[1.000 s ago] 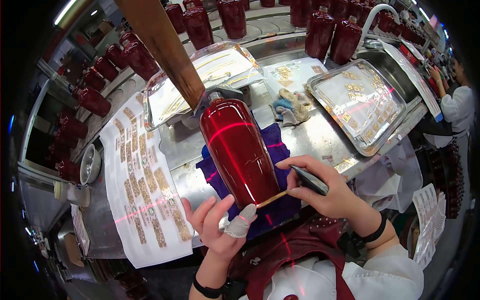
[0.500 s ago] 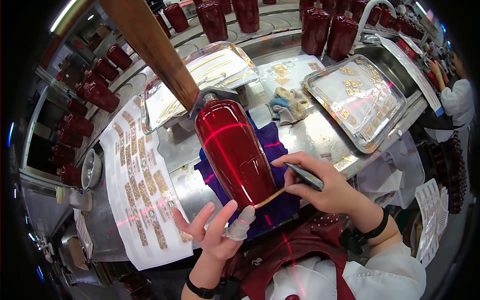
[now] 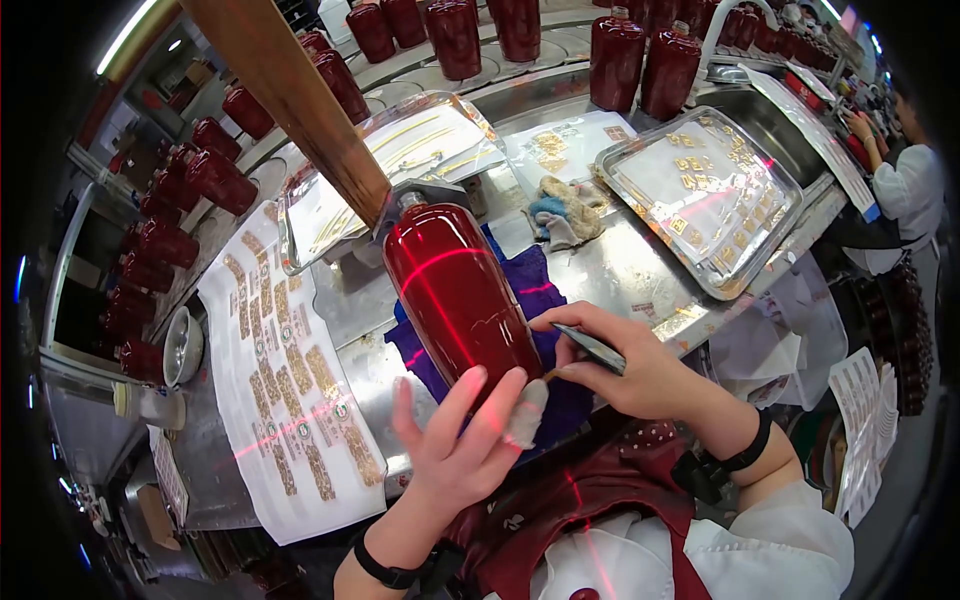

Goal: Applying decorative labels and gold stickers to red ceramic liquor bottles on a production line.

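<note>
Near the front edge of the bench (image 3: 600, 290), the bottle (image 3: 455, 290) lies on a purple cloth (image 3: 525, 270), metal gaps separating it from the sheet (image 3: 297, 415) leftward and tray (image 3: 725, 292) rightward. Other bottles (image 3: 453, 38) stand beyond. It is glossy, deep red. The left hand (image 3: 460, 450) spreads loosely at its base; the right hand (image 3: 635, 375) pinches a dark tool (image 3: 592, 348).

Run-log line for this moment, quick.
left hand: at lower end of red bottle | right hand: gripping dark tool | bottle: over purple cloth

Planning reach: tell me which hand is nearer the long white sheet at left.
Left: the left hand is right of the sheet; the right hand is farther right, beside the red bottle.
</note>
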Action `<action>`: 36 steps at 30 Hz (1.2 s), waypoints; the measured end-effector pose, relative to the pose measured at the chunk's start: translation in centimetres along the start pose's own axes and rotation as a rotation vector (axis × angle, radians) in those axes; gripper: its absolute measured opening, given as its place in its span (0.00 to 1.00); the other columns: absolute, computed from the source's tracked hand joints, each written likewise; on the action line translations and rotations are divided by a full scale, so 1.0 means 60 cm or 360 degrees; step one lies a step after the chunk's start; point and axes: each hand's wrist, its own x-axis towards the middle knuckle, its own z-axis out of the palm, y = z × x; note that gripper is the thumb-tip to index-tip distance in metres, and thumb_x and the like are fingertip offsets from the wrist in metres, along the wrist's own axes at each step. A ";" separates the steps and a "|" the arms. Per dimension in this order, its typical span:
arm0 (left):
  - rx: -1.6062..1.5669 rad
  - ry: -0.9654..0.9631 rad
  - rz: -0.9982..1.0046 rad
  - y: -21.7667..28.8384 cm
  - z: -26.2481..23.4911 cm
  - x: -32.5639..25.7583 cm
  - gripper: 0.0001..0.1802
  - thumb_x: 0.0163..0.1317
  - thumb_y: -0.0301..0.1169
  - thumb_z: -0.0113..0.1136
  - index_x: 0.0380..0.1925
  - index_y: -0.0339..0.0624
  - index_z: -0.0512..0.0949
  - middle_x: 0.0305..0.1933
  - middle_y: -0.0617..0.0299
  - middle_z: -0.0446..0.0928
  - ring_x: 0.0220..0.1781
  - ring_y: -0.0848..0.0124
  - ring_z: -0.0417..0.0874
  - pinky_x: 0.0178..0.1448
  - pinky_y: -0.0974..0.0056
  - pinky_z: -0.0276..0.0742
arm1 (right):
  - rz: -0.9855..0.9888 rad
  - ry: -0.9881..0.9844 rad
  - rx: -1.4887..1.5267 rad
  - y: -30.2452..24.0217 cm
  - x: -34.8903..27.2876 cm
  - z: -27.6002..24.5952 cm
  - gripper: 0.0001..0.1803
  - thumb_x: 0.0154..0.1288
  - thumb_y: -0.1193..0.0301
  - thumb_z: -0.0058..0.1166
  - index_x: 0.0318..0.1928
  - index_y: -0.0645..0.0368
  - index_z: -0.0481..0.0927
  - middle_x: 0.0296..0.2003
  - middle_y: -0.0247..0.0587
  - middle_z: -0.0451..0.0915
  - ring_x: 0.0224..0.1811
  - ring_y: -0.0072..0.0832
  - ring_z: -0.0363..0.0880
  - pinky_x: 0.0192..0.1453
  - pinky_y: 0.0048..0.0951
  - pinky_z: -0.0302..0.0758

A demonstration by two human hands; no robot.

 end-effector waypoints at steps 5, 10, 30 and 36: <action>-0.0348 -0.0003 -0.0052 0.002 0.012 -0.004 0.09 0.47 0.29 0.70 0.26 0.42 0.79 0.42 0.60 0.80 0.47 0.62 0.79 0.52 0.55 0.78 | 0.0025 -0.0018 0.0035 -0.011 -0.005 -0.003 0.23 0.58 0.80 0.54 0.55 0.53 0.72 0.31 0.34 0.75 0.33 0.23 0.74 0.38 0.24 0.72; -0.0477 0.0054 -0.0514 0.008 -0.004 -0.029 0.13 0.44 0.25 0.73 0.31 0.39 0.80 0.41 0.57 0.80 0.45 0.60 0.81 0.45 0.61 0.80 | 0.0013 -0.0042 0.0190 0.001 -0.011 -0.018 0.23 0.57 0.81 0.54 0.55 0.57 0.72 0.31 0.29 0.74 0.34 0.16 0.72 0.39 0.21 0.71; -0.0398 -0.0014 -0.0141 0.011 0.011 -0.008 0.12 0.45 0.26 0.70 0.32 0.39 0.81 0.45 0.54 0.79 0.50 0.55 0.79 0.52 0.55 0.78 | 0.0058 0.0079 0.0334 0.013 -0.014 -0.002 0.21 0.57 0.80 0.56 0.53 0.57 0.73 0.29 0.30 0.73 0.33 0.17 0.69 0.42 0.22 0.70; -0.0651 0.0099 -0.0440 0.005 0.006 -0.031 0.20 0.42 0.22 0.73 0.39 0.39 0.80 0.47 0.52 0.78 0.50 0.54 0.79 0.50 0.62 0.79 | 0.0149 0.0040 0.0416 0.010 -0.013 -0.009 0.21 0.57 0.80 0.56 0.53 0.58 0.73 0.29 0.30 0.73 0.33 0.16 0.69 0.41 0.21 0.70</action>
